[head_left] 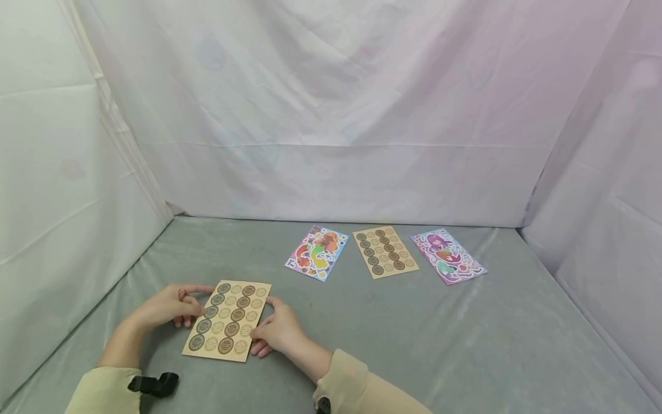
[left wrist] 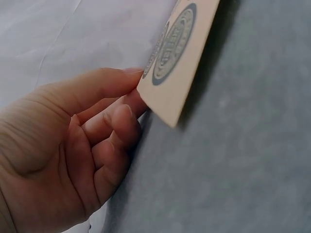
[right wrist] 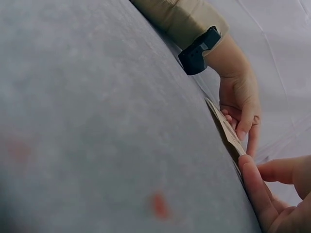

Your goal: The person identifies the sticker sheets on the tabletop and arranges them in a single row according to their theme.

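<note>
A tan sticker sheet (head_left: 227,322) with rows of round dark and pale seals is held at the front left of the table. On its left edge, my left hand (head_left: 173,305) pinches it between thumb and fingers. My right hand (head_left: 281,328) grips the opposite edge, thumb on top. In the left wrist view, one corner of the sheet (left wrist: 170,92) stands raised off the cloth beside the curled fingers of the left hand (left wrist: 73,141). Seen almost edge-on in the right wrist view, the sheet (right wrist: 226,128) runs between both hands.
Three sheets lie toward the back: a mermaid sticker sheet (head_left: 318,253) at left, another tan seal sheet (head_left: 385,251) in the middle, and a purple-haired mermaid sheet (head_left: 447,256) at right. Grey cloth (head_left: 439,351) covers the table. White curtains (head_left: 331,115) enclose the back and sides.
</note>
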Motion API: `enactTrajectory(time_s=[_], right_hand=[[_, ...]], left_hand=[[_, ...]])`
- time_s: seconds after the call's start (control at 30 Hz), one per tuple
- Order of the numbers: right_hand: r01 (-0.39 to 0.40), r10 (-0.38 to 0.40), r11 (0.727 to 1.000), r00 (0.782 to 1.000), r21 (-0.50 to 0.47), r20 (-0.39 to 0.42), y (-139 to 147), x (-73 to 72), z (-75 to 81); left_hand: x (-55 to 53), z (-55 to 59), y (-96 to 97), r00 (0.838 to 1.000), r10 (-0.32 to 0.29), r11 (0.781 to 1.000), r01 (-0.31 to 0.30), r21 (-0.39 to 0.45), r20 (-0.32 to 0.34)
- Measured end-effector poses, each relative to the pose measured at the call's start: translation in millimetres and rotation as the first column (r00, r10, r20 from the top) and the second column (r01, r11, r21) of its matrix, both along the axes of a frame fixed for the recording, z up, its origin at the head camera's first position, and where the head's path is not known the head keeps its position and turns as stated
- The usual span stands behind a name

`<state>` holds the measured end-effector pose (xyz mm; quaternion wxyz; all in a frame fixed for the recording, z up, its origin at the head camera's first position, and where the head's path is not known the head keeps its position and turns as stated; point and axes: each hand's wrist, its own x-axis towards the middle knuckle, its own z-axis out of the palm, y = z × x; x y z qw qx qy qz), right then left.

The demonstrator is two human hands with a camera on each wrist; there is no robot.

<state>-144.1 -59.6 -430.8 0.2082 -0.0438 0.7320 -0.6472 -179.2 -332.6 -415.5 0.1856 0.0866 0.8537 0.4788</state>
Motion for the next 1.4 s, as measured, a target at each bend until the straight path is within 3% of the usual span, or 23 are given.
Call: enactTrajectory(time_s=[0.33, 0.87, 1.4], right_hand=[[-0.034, 0.035, 0.997, 0.999, 0.069, -0.009, -2.1, 0.6, 5.7], [-0.049, 0.051, 0.995, 0.998, 0.090, -0.025, -0.6, -1.2, 7.4], [-0.063, 0.071, 0.987, 0.996, 0.145, -0.048, -3.0, -1.3, 6.4]], left_hand=[[1.5, 1.4, -0.4, 1.000, 0.022, 1.000, -0.022, -0.004, 0.004], [-2.2, 1.6, 0.1, 0.999, 0.028, 0.999, -0.029, -0.028, -0.015], [-1.4, -0.3, -0.2, 0.998, -0.007, 0.999, 0.004, -0.044, -0.070]])
